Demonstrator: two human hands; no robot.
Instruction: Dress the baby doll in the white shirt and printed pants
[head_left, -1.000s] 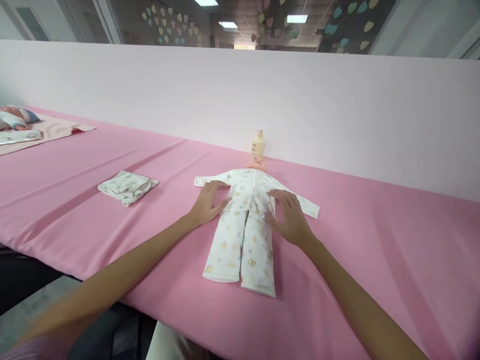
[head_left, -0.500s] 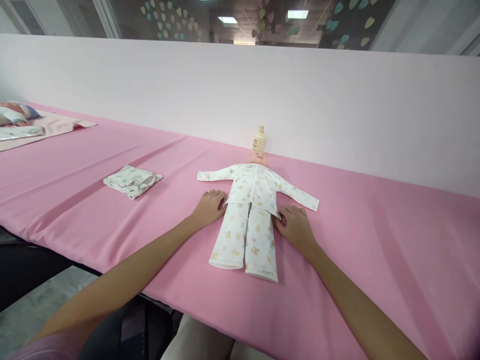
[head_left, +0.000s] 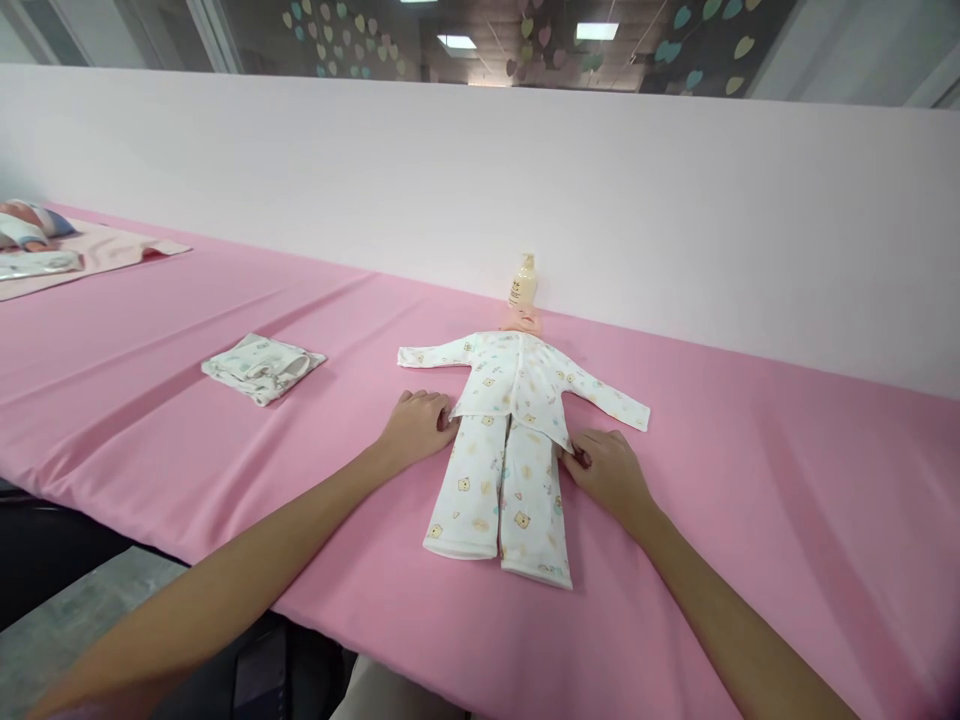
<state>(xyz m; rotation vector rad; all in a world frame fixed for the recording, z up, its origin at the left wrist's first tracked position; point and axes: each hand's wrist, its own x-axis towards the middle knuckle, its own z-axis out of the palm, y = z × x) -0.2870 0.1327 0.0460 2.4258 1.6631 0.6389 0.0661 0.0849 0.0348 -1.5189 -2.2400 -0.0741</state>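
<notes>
A white baby shirt with small printed bears lies spread face up, its sleeves stretched to both sides. Its lower hem overlaps the top of matching baby pants, whose legs point toward me. At the hem's left corner, my left hand is closed with the fingers curled in a pinch on the shirt's edge. My right hand pinches the hem's right corner, beside the pants. The exact fingertip contact is partly hidden on both sides.
Beyond the collar stand a pump bottle and a small peach-coloured item. Folded printed clothing lies to the left on the pink cloth. A pale mat with a doll is at far left. A white wall rises behind.
The view has shifted a little, so the clothes sit slightly lower and farther right. Both hands stay at the shirt's hem corners; the outfit's layout looks nearly the same.
</notes>
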